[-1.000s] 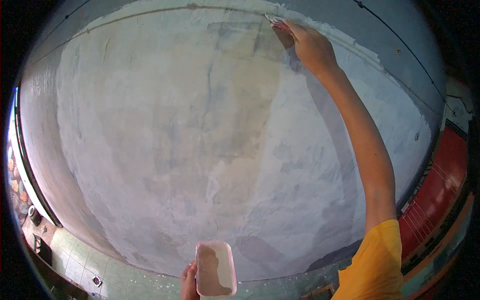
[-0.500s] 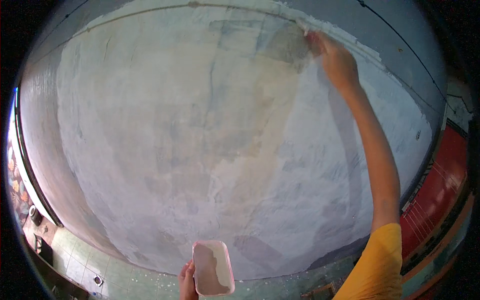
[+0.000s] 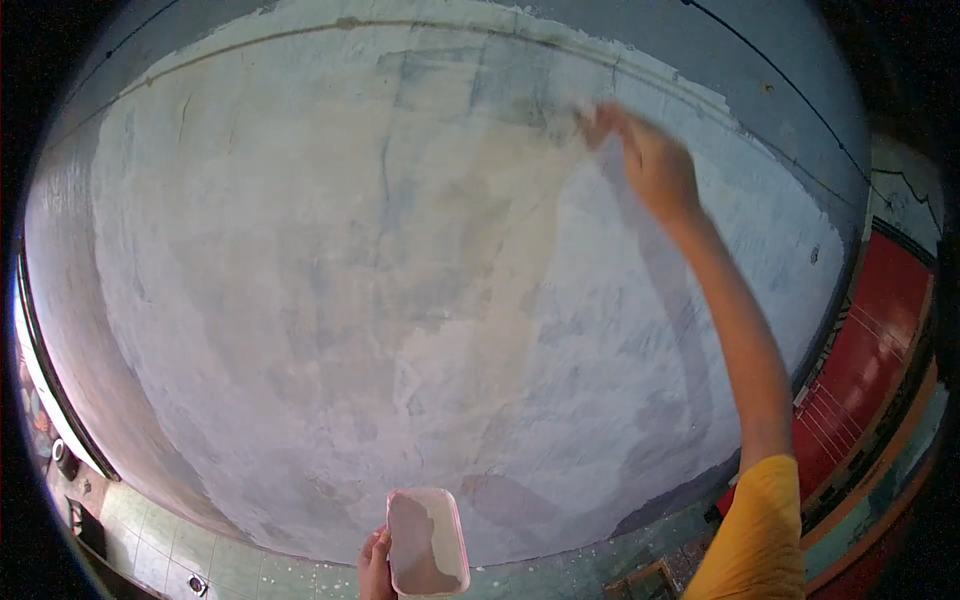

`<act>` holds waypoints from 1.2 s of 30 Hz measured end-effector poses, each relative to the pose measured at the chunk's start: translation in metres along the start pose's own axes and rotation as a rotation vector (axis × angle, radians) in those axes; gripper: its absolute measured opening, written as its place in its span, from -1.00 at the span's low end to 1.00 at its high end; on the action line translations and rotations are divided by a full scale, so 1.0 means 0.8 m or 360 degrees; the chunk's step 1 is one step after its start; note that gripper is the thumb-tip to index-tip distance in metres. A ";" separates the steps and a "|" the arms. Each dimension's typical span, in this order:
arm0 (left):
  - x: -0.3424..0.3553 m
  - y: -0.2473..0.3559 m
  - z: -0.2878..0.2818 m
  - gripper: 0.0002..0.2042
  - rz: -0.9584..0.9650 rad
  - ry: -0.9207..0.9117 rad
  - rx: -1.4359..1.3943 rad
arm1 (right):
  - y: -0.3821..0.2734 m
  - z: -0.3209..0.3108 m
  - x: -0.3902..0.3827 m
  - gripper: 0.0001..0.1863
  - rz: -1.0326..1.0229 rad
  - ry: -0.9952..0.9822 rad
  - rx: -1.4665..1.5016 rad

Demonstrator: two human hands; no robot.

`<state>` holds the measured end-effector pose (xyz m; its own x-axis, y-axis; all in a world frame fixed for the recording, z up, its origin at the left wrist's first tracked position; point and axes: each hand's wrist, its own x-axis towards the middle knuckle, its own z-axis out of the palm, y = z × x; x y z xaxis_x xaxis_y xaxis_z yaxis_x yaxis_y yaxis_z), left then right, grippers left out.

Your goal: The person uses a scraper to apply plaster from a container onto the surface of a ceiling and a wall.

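At the lower middle, my left hand [image 3: 375,563] grips the side of a rectangular plastic tub [image 3: 428,540] with a pinkish rim. The tub holds pale paint, with a shadow over part of it. My right arm reaches up to a wall [image 3: 300,300] thinly coated with white paint. Up there my right hand [image 3: 655,165] is closed round what looks like a paintbrush [image 3: 588,118], its tip against the wall. Motion blurs the brush, and the fingers hide most of its handle.
A cable [image 3: 785,80] crosses the grey upper wall. A raised line [image 3: 350,24] runs along the painted area's top. Paint-spotted green tiles [image 3: 290,577] lie below. A red panel [image 3: 880,300] stands right; a dark box [image 3: 86,525] sits at lower left.
My right hand has moved down and slightly left along the wall with the brush. The view has shifted a little; my left hand keeps the tub in about the same place.
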<state>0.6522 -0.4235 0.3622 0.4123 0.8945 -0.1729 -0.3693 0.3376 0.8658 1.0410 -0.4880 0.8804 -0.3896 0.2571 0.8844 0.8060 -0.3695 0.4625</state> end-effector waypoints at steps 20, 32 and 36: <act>-0.006 -0.009 0.005 -0.56 0.0043 -0.0017 -0.0082 | 0.005 0.039 0.101 -0.63 -0.0059 0.0051 0.0059; -0.002 -0.027 -0.011 -0.58 0.0092 0.0041 -0.0186 | -0.099 0.042 0.005 -0.64 -0.0201 -0.0185 0.0298; 0.008 -0.033 -0.004 -0.58 0.0098 0.0015 -0.0153 | -0.033 0.058 0.105 -0.69 -0.0213 0.0202 -0.0036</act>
<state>0.6618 -0.4257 0.3368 0.3787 0.9169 -0.1256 -0.4719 0.3081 0.8261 1.0079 -0.4150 0.9400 -0.5469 0.1912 0.8151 0.7334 -0.3602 0.5765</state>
